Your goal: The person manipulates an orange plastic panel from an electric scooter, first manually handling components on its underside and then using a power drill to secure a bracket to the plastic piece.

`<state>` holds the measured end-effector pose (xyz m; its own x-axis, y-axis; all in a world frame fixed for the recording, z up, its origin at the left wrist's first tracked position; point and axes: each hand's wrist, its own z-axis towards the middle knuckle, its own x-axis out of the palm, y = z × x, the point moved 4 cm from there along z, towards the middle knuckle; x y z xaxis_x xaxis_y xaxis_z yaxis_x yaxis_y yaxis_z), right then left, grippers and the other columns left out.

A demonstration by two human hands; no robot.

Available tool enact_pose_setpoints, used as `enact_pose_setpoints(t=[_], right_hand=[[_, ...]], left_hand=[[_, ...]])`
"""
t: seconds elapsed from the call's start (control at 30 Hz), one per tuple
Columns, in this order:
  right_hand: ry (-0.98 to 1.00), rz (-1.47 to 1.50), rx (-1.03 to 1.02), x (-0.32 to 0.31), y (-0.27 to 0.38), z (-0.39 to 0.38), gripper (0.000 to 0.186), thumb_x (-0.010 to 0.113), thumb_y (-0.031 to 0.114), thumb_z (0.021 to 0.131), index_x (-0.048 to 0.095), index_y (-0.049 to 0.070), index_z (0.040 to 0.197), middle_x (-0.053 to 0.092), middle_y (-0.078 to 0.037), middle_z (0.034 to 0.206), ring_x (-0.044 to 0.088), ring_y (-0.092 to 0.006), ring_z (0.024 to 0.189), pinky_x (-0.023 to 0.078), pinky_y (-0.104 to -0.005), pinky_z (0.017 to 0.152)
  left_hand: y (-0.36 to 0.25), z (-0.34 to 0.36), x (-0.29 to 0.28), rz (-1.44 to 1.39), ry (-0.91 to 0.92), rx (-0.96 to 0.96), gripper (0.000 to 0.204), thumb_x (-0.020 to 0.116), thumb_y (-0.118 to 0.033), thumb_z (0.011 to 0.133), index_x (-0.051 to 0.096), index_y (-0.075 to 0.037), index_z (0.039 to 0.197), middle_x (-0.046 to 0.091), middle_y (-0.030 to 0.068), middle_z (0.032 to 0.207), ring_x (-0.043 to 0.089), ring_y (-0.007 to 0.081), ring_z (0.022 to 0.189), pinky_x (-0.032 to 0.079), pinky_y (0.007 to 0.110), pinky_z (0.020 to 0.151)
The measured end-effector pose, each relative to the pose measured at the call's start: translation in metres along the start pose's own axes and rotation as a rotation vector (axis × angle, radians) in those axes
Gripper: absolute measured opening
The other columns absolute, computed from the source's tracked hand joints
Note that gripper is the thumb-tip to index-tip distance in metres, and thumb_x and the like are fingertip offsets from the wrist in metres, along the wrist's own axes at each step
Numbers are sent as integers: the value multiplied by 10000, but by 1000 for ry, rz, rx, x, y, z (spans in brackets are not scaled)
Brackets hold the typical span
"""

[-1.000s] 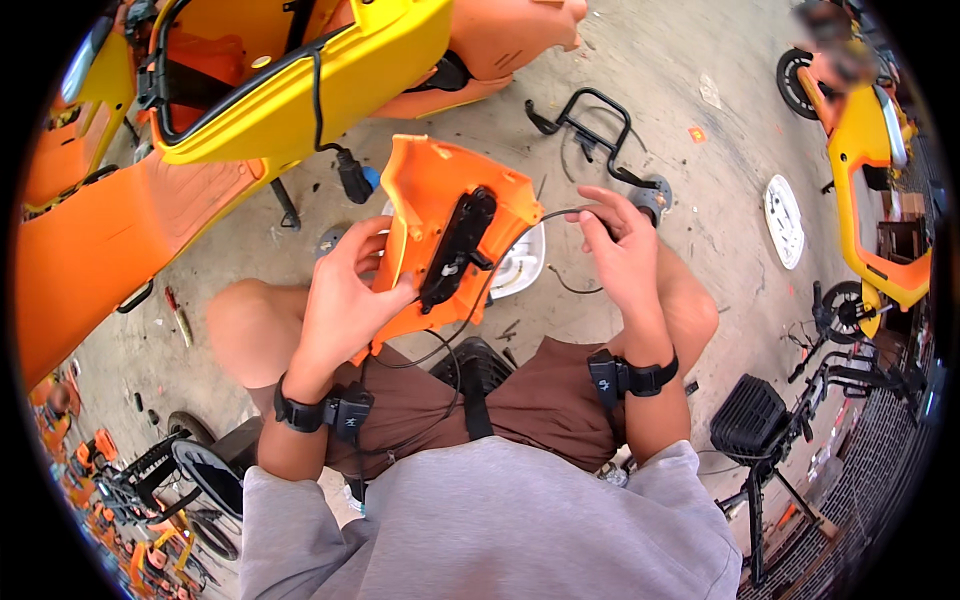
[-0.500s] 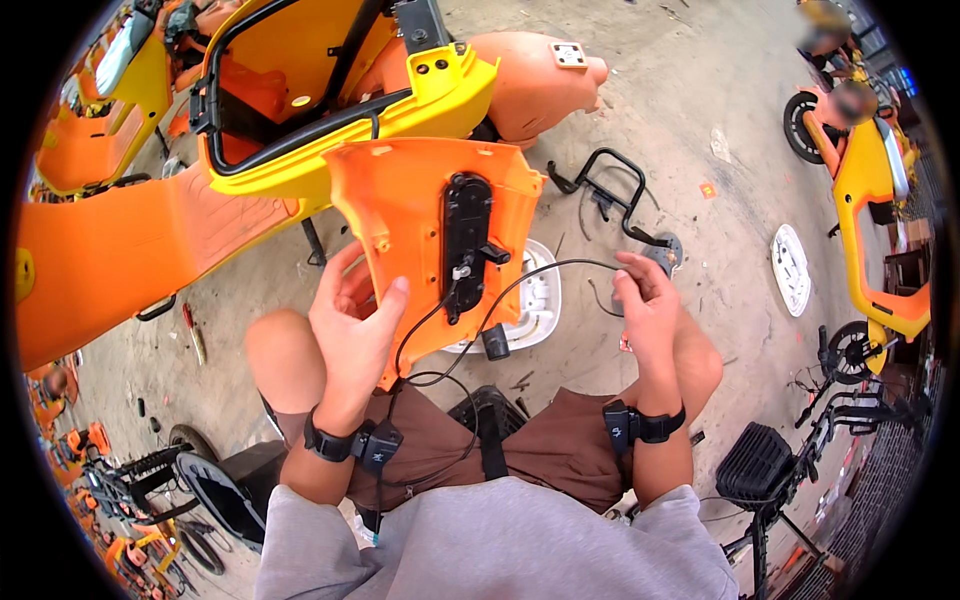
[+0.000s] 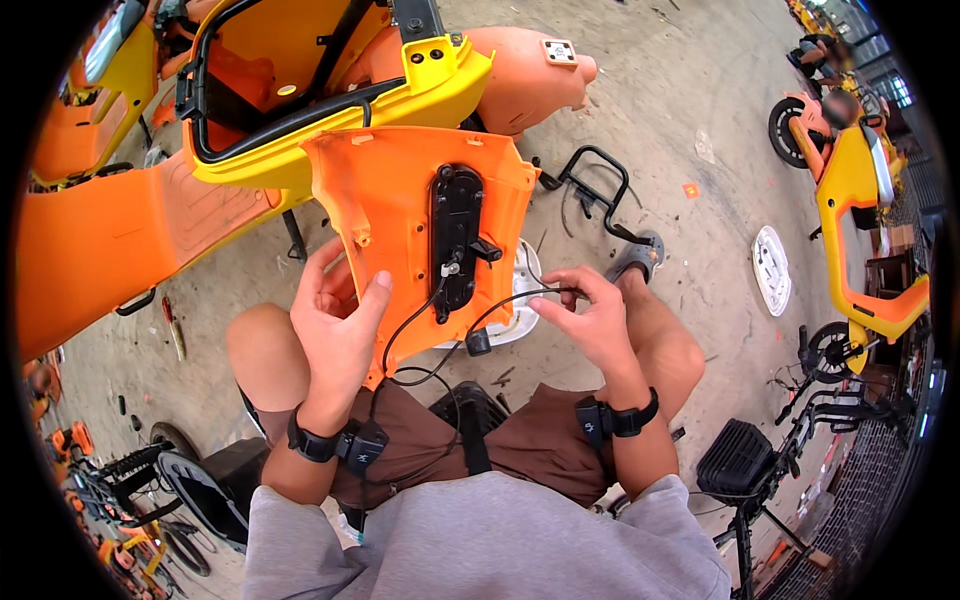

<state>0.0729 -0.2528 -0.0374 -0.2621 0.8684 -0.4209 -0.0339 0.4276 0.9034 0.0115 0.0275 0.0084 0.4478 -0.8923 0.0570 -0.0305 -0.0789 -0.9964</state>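
An orange plastic panel (image 3: 393, 190) stands upright between my knees, its inner side facing me. My left hand (image 3: 338, 318) grips its left edge, thumb on the near face and fingers partly hidden behind. A long black fitting (image 3: 457, 225) is fixed along the panel's middle. From a small metal piece low on the fitting runs a thin black cable (image 3: 400, 332), which loops below the panel and over my lap. Right of the panel, my right hand (image 3: 595, 322) pinches this cable between thumb and fingers. A short black cylindrical part (image 3: 479, 342) sits at the panel's lower right.
A yellow and orange scooter body (image 3: 225, 180) stands close ahead on the left. Beyond my right hand lie a black tubular bracket (image 3: 622, 195) and a white plastic part (image 3: 770, 270). Behind the panel is another white part (image 3: 524, 318). A black basket (image 3: 737, 457) is at the lower right.
My right hand has moved left and slightly down, nearer the panel, still pinching the cable. The cable's raised arc has flattened. My left hand keeps its hold on the panel.
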Motion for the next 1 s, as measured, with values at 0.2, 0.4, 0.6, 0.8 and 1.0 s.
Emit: enact_pose_setpoints(t=[0.2,0.4,0.6,0.8,1.0], right_hand=[[70,102,-36,0,0,-5,171,761,43,811,715,-24,962,631,7,785,535,-55,704,411,-210,611],[67,212,-9,-11,-6,-5,179,734,115,846,722,-12,970,647,-5,786,560,-74,736,442,-223,683],[169,315,-79,-5,-5,-10,192,723,136,863,710,-18,976,647,-29,783,541,-85,705,440,-232,668],[306,669,-151,-17,-18,-11,205,731,170,866,716,-25,930,645,-33,759,539,-91,665,443,-249,636],[408,40,56,0,2,-13,340,817,193,774,713,10,1041,679,-44,847,616,-139,804,484,-274,773]], left_hand=[[2,-1,-2,-35,-45,43,530,684,-28,874,443,68,1335,667,168,1158,646,154,1023,514,276,871],[2,-2,-7,-101,-130,99,500,666,-59,894,454,57,1331,659,138,1152,641,134,993,509,263,850],[2,-2,-6,-160,-131,107,478,653,-60,906,460,63,1325,637,140,1191,625,148,1046,495,283,898],[-2,-4,-4,-133,-141,131,479,643,-55,909,456,75,1330,628,137,1203,617,167,1075,483,300,933],[-1,-5,-6,-189,-147,147,473,618,-71,923,452,71,1343,603,139,1240,597,177,1113,468,314,963]])
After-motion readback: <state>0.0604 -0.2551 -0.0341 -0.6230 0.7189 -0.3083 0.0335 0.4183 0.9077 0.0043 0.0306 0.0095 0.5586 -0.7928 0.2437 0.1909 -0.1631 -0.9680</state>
